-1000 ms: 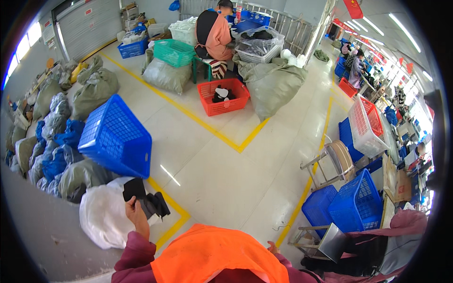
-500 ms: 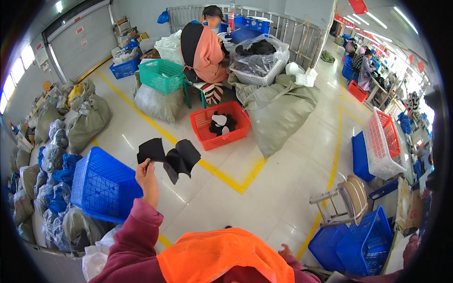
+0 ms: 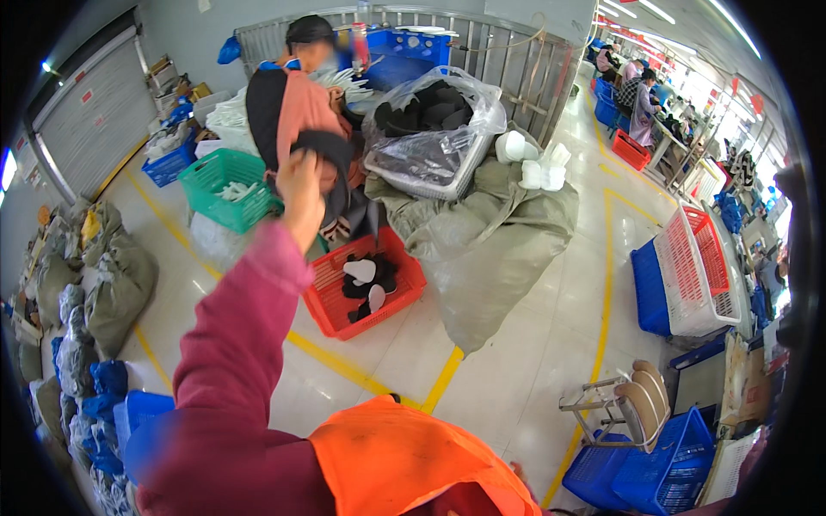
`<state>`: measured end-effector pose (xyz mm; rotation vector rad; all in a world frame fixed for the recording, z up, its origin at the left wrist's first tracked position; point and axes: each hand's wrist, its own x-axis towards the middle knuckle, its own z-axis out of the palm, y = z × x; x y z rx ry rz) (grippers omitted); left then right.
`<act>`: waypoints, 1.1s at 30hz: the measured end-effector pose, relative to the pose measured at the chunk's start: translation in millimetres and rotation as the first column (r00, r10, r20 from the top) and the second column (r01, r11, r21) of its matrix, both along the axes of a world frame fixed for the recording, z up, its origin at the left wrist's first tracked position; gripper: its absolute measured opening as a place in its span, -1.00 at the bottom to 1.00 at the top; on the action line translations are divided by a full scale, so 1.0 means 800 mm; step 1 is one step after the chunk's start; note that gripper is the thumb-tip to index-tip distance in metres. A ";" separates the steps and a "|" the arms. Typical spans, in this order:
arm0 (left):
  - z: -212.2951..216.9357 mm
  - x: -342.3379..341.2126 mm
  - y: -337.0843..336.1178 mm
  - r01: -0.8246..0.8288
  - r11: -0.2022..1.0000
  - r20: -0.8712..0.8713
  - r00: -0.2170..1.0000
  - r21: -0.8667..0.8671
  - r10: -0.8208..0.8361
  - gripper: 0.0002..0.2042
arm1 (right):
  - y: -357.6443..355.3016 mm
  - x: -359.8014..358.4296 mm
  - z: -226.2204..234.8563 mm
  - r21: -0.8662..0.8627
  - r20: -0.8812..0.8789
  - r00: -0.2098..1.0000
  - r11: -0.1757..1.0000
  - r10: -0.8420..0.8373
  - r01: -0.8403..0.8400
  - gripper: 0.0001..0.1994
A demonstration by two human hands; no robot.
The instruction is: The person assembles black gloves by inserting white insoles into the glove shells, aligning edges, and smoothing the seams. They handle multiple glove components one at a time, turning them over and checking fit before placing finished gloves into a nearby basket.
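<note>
My left hand (image 3: 303, 196) is raised at the end of an outstretched arm, its fingers closed on black fabric pieces (image 3: 329, 148). These limp pieces hang in front of the seated co-worker (image 3: 297, 103), partly covering that person's body and arm. Just beneath them on the floor stands a red basket (image 3: 320, 308), with black pieces and white oval pieces (image 3: 360, 272) inside. Only a sliver of my right hand (image 3: 518, 470) shows at the lower edge beside my orange apron (image 3: 413, 456); its fingers are mostly hidden.
A green basket (image 3: 211, 199) with white items stands left of the co-worker. To the right, a white basket (image 3: 422, 182) holds a plastic bag of black pieces beside a large grey-green sack (image 3: 490, 249). A stool (image 3: 641, 404) and blue crates (image 3: 671, 460) stand at lower right.
My left hand has gone up and forward with the black pieces, from over the floor to before the co-worker. The view has moved nearer the red basket. The co-worker's head has turned toward me.
</note>
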<state>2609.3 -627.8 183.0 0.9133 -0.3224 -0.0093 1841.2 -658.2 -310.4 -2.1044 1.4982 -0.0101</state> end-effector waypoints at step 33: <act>-0.250 -0.059 -0.328 0.344 0.259 0.254 0.062 0.902 -0.965 -0.93 | 0.100 0.474 0.257 0.262 0.029 0.459 0.450 -0.888 0.854 -0.69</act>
